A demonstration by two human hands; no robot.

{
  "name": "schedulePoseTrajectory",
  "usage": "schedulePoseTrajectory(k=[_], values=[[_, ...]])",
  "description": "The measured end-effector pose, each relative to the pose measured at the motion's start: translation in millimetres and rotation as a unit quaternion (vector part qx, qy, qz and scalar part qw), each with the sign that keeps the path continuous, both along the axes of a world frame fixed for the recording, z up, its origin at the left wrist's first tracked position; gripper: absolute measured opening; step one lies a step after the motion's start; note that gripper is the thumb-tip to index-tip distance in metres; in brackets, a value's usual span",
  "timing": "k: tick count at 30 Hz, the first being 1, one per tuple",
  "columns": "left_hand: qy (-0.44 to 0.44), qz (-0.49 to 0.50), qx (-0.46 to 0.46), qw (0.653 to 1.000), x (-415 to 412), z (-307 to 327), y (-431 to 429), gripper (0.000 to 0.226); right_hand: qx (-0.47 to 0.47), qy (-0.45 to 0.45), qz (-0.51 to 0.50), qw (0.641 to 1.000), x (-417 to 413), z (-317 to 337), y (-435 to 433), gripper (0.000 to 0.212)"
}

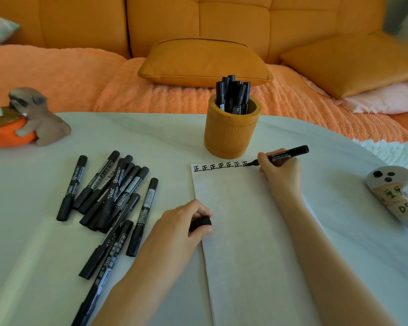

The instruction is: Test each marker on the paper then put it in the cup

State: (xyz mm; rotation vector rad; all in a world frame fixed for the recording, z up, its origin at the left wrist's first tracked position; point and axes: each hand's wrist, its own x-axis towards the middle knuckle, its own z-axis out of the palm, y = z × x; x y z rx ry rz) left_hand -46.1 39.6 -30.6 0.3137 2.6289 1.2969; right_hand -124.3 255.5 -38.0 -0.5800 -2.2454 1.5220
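A white sheet of paper [236, 220] lies on the table, with a row of black written marks along its top edge. My right hand [279, 169] grips an uncapped black marker [285, 153], its tip touching the paper at the right end of that row. My left hand [186, 222] rests on the paper's left edge and holds a black marker cap [201, 222]. Just behind the paper stands an orange cup [231, 135] holding several black markers [233, 95]. A pile of several capped black markers [111, 194] lies left of the paper.
The white table [151, 137] has a dog figurine with an orange bowl [26, 118] at the far left and a white labelled controller-like object [396, 194] at the right. Behind the table is an orange sofa with cushions [203, 60].
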Motion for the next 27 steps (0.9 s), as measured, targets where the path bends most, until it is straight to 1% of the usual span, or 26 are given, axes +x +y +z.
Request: schedulePoseTrajectory(k=[4,10,14,17,21,23,25,27], values=[[-0.002,-0.002,0.000,1.000,0,0,0,0.014,0.002,0.006,-0.018,1.000,0,-1,1,0.028],[-0.001,-0.003,-0.003,1.000,0,0,0,0.014,0.002,0.006,-0.020,1.000,-1,-3,2,0.024],[0.003,0.000,-0.003,1.000,1,1,0,0.014,-0.015,0.012,-0.020,1.000,1,-2,3,0.024],[0.009,0.004,0.005,1.000,2,2,0,0.014,-0.058,0.028,-0.024,0.998,3,4,3,0.016],[0.042,0.019,0.029,0.999,3,8,0,0.013,-0.167,0.069,0.009,0.983,13,22,-5,0.014],[0.045,0.046,0.076,0.995,2,14,1,0.013,-0.204,0.072,0.043,0.975,22,33,-13,0.016],[0.043,0.076,0.141,0.986,2,18,1,0.016,-0.232,0.064,0.074,0.968,34,40,-22,0.020],[0.042,0.100,0.185,0.977,2,23,1,0.020,-0.266,0.052,0.098,0.958,46,44,-30,0.019]])
